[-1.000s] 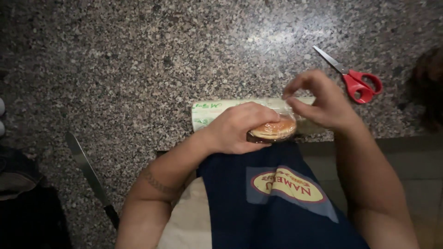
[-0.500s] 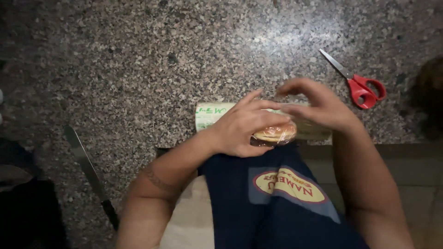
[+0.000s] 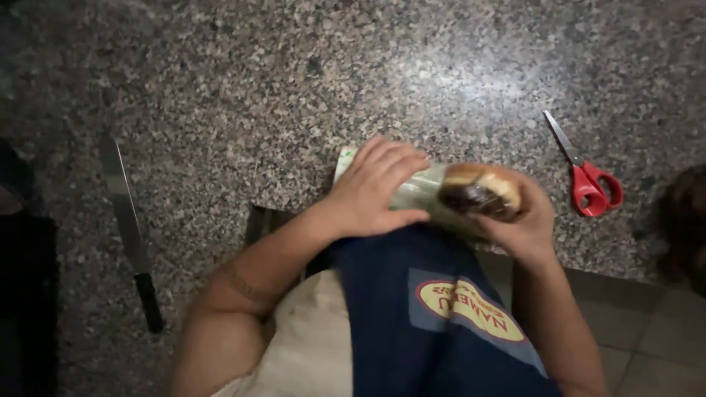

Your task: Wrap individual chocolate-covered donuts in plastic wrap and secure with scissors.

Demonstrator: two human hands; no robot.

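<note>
At the counter's (image 3: 220,88) near edge, our right hand (image 3: 518,220) grips the round bun (image 3: 478,190), lifted just right of the clear bag (image 3: 415,192); our left hand (image 3: 375,191) presses flat, fingers spread, on that bag.

A kitchen: speckled granite counter (image 3: 220,95); long knife (image 3: 129,228); red-handled scissors (image 3: 585,173); apron (image 3: 434,316).

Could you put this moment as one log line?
left hand: flat on plastic bag | right hand: holds bun | scissors, knife: untouched
</note>
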